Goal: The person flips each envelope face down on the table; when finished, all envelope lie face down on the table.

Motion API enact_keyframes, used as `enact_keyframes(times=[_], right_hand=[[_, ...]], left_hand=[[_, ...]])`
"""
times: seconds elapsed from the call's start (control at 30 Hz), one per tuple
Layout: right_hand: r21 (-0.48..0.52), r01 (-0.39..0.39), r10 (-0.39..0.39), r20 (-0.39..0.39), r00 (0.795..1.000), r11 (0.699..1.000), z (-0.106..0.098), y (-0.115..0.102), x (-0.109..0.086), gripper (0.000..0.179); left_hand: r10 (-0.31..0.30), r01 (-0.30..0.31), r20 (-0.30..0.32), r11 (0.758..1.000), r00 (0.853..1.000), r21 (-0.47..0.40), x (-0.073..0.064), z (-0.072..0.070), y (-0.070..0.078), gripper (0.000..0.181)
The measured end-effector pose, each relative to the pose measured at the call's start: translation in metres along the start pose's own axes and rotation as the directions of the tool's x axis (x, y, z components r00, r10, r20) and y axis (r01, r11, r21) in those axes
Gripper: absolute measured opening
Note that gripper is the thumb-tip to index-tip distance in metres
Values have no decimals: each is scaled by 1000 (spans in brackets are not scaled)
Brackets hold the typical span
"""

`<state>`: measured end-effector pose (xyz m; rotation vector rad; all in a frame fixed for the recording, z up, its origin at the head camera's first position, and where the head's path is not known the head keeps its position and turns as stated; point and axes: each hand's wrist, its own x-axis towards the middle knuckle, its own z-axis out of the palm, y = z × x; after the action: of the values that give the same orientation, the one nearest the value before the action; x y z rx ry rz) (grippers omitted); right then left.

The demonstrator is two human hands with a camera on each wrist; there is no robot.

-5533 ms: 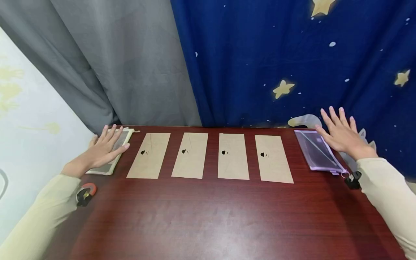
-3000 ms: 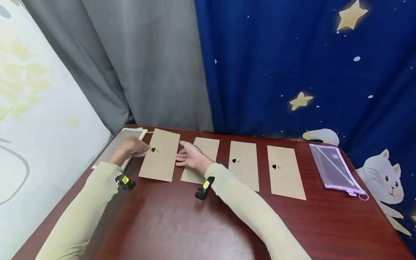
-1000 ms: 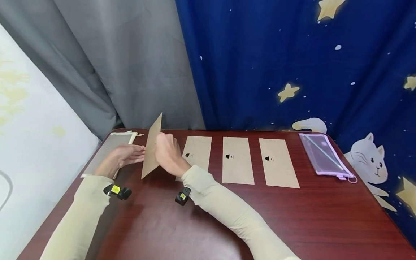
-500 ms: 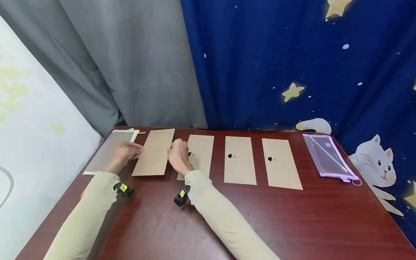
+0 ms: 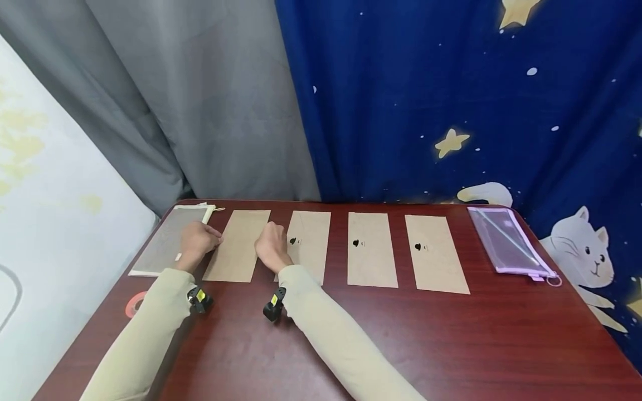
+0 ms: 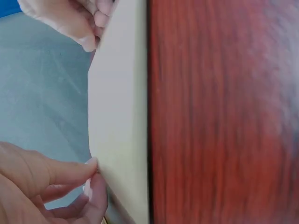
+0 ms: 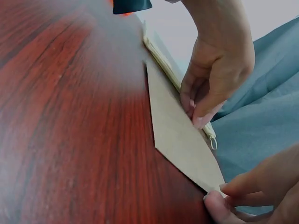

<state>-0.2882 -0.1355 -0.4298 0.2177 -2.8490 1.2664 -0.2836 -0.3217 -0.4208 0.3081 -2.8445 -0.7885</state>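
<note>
A thin brown kraft-paper rectangle (image 5: 237,248) lies at the left end of a row, its plain face up. My left hand (image 5: 197,242) pinches its left long edge; in the left wrist view the thumb and forefinger of that hand (image 6: 51,179) meet on the edge. Opposite, my right hand (image 5: 272,246) pinches the right long edge, as the right wrist view shows with fingertips (image 7: 217,198) on the paper (image 7: 180,135). To the right lies a matching rectangle (image 5: 312,231) with a small black hat print, partly covered by my right hand.
Two more hat-printed rectangles, one central (image 5: 371,259) and one farther right (image 5: 436,262), continue the row. A cream-edged mesh zip pouch (image 5: 160,245) lies far left, a purple one (image 5: 501,239) far right. A red ring-shaped thing (image 5: 134,304) sits by my left sleeve. Curtains hang behind the table.
Both hands came in from the outer pouches to the leftmost rectangle, lifted it and turned it over. Its printed side no longer shows, and it has come down in the row.
</note>
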Motion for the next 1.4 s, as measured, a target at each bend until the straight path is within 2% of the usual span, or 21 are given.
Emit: enact_keyframes(times=[0.13,0.27,0.37,0.43,0.47,0.5,0.53,0.57,0.6,0.67,0.7,0.77,0.8,0.87,0.97,1.07,1.13,1.23,1.27,1.33,1.4], right_hand=[[6,-28,28,47,999,1000,-5,-3,0,50],[57,-66,58,134,989,996,-21,-4,-6,58],[72,-80,65,185,981,994,-43,-1,-13,59],[70,-52,36,205,978,996,-60,6,-15,53],[80,-50,32,219,975,996,-70,11,-16,46],[130,-56,22,249,968,990,-81,17,-17,39],[195,-71,12,289,957,978,-92,24,-16,31],[256,-102,13,327,945,961,-103,31,-16,27],[326,-152,22,369,929,933,-113,40,-14,29],[452,-287,61,451,890,845,-133,58,-12,40],[501,-352,78,487,870,791,-141,67,-11,42],[548,-446,128,522,843,708,-154,85,-9,45],[568,-480,147,533,833,668,-159,93,-9,46],[587,-536,183,554,812,606,-166,107,-9,47],[609,-577,204,571,795,544,-165,117,-11,49],[629,-593,197,585,787,503,-158,118,-12,52],[637,-592,190,586,788,493,-153,116,-13,53],[632,-585,199,575,794,509,-150,114,-13,54],[626,-579,205,567,798,523,-150,113,-13,53],[614,-556,217,539,814,560,-150,112,-12,50],[604,-513,217,496,841,609,-150,111,-12,46]], left_hand=[[34,-30,-56,996,998,82,-3,-3,6,11],[91,-79,-146,993,985,87,-7,-3,17,18],[114,-107,-177,993,978,48,-14,1,37,24],[86,-88,-118,996,989,-14,-19,7,55,28],[60,-63,-42,996,997,-66,-22,10,64,32],[25,-18,50,990,998,-140,-24,13,74,36],[-4,34,148,979,989,-202,-26,16,82,40],[-26,92,248,961,968,-259,-27,19,90,46],[-37,153,346,936,938,-315,-27,21,96,51],[-40,277,503,871,863,-405,-27,25,105,59],[-39,326,549,839,835,-436,-27,27,108,62],[-28,387,607,793,795,-470,-27,29,111,67],[-33,412,621,775,783,-479,-27,31,112,67],[-46,443,633,753,773,-486,-28,34,115,68],[-83,471,631,741,772,-478,-28,37,119,70],[-105,478,624,743,775,-468,-28,38,122,66],[-104,469,627,759,772,-451,-30,38,123,62],[-90,452,636,779,767,-435,-30,39,126,55],[-79,442,642,788,763,-429,-31,40,127,53],[-67,441,650,786,757,-433,-30,40,128,50],[-57,442,653,780,755,-443,-29,40,130,46]])
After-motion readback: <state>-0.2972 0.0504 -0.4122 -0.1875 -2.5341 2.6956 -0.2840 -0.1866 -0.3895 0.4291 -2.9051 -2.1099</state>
